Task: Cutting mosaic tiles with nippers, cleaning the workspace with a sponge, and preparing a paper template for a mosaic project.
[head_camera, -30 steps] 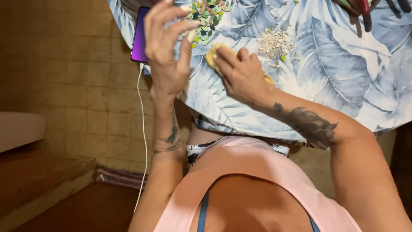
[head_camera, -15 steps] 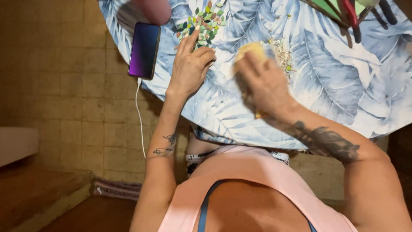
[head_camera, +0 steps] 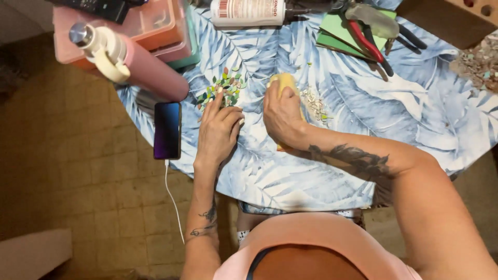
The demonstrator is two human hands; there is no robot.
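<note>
Leaf-print tablecloth [head_camera: 415, 119] is bearing both hands: left hand [head_camera: 218, 132], fingers loosely curled, is touching green chips [head_camera: 222, 88]; right hand [head_camera: 282, 116] is gripping a yellow piece [head_camera: 284, 81].

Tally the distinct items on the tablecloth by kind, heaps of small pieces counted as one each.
Bottles: 2, pink flask, white bottle
Phones: 1
Pliers: 1
Storage boxes: 1
Piece heaps: 2, green, pale
Yellow item in right hand: 1
Total: 8
</note>
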